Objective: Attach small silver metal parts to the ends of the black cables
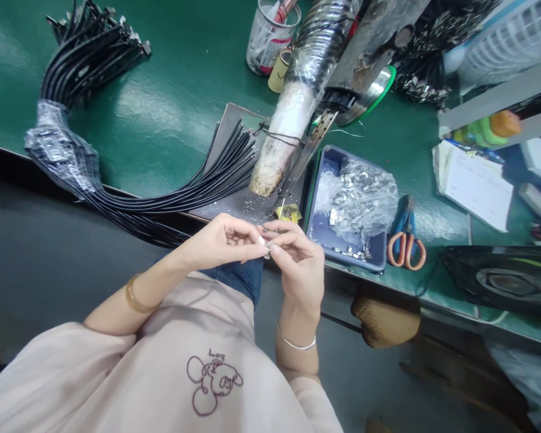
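Fingers (258,236) of my left hand (232,240) are pinched together, thumb against forefinger, on a small pale piece (267,248); those of my right hand (301,258) close on it from the other side, leaving hardly any gap. The piece sits right between my fingertips, in front of the tabletop (171,96) edge, mostly covered, so I cannot tell its exact shape. A brown bangle (137,296) rings my left wrist, a silver one (296,344) my right.

Just past my fingertips lies a yellow packet (289,212), near the lower end of a plastic-wrapped tube (313,57) that slants down over a grey board (229,120). Black cables (180,201) spread their ends across that board; to my left, clear film (65,150) binds the bundle, and metal connectors (137,43) cap its far ends. To my right stands a blue-grey tray (376,261), holding a clear plastic bag (367,195) and loose metal bits. Beside it rest orange-handled pliers (406,240); farther right is a notepad (478,186). A clear cup (270,51) stands beyond the board.
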Available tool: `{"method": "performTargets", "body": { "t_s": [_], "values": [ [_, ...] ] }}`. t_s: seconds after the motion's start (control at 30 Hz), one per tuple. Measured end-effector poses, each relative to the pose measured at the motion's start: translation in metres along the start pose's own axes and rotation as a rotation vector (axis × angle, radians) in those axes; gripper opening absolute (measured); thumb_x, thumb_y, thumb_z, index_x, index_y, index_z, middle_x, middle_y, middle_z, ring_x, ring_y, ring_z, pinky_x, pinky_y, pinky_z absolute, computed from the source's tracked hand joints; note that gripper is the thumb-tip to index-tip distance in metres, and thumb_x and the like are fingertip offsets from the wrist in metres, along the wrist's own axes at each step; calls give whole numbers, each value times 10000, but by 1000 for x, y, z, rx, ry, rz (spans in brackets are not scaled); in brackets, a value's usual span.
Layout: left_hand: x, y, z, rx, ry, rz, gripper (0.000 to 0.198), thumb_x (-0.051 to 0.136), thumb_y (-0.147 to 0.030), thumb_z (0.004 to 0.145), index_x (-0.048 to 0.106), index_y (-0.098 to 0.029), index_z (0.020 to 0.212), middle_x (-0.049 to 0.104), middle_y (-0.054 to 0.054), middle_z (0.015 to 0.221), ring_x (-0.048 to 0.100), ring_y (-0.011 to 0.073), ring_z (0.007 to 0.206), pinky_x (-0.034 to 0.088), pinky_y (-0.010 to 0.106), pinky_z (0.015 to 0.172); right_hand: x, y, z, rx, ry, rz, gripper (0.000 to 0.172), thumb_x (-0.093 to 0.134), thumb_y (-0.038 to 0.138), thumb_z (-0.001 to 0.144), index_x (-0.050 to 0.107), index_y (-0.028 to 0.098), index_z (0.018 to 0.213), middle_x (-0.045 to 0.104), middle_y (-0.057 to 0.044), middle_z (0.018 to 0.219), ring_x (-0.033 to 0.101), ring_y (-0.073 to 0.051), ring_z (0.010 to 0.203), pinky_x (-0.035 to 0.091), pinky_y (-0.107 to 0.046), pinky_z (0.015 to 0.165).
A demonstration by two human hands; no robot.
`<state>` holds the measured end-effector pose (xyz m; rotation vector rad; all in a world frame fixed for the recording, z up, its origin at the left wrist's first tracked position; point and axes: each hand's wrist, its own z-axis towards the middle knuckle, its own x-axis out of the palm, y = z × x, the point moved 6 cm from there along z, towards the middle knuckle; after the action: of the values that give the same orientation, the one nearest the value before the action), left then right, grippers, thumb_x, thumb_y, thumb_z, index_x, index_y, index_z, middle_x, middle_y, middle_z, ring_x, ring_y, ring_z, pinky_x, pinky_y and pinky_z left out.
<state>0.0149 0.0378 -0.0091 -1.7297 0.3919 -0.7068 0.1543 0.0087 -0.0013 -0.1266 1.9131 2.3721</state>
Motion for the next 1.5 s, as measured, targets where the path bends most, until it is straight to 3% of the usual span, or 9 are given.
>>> {"method": "performTargets", "body": {
  "t_s": [0.1, 0.2, 0.33, 0.53, 0.8, 1.0, 1.5],
  "values": [
    [-1, 2, 1, 11, -22, -37, 218, 802, -315, 728, 719, -118, 687, 604, -4, 602, 493, 84, 565, 423, 215, 562, 1, -3, -1, 24, -13, 28, 125, 760, 315, 845, 735, 228, 759, 752, -36, 1000, 775, -181, 869, 663, -339, 806],
    [-4, 3, 3, 26, -106, -78, 188, 786, -288, 732, 713, -118, 695, 622, 3, 630, 507, 86, 586, 430, 214, 579, -5, 7, -6, -66, -185, -66, 42, 727, 245, 878, 746, 245, 840, 752, -20, 966, 763, -171, 878, 655, -328, 784],
    [-5, 1, 5, 20, -195, -95, 200, 775, -290, 726, 667, -129, 678, 559, -23, 578, 447, 74, 547, 380, 206, 532, -8, 28, -16, -277, -384, -258, 132, 604, 180, 960, 714, 252, 965, 767, -26, 950, 761, -182, 891, 652, -352, 755],
    [-5, -3, 8, 53, -259, -94, 166, 738, -261, 688, 633, -137, 653, 482, -47, 551, 396, 66, 515, 319, 211, 522, 4, 37, -23, -490, -315, -478, 180, 664, 121, 904, 701, 267, 1002, 795, -10, 939, 778, -187, 848, 652, -339, 742],
    [-5, -3, 9, 59, -294, -133, 97, 694, -226, 660, 648, -141, 642, 471, -52, 525, 377, 67, 509, 315, 216, 520, -3, 23, -13, -301, -355, -313, 121, 704, 126, 877, 669, 239, 901, 780, -7, 923, 775, -167, 860, 650, -296, 719],
    [-8, -1, 8, 41, -318, -118, 128, 715, -251, 665, 675, -132, 637, 557, -17, 572, 462, 86, 565, 384, 231, 569, 0, 26, -13, -370, -303, -430, 140, 706, 113, 868, 682, 248, 900, 784, -10, 943, 771, -178, 861, 642, -343, 779],
    [-8, -8, 10, 53, -381, -40, 125, 667, -236, 655, 674, -125, 597, 557, -10, 566, 441, 86, 570, 354, 212, 538, 9, 35, -13, -587, -284, -672, 205, 729, 49, 835, 668, 224, 921, 809, -21, 952, 783, -164, 848, 636, -281, 772]
  ]
}}
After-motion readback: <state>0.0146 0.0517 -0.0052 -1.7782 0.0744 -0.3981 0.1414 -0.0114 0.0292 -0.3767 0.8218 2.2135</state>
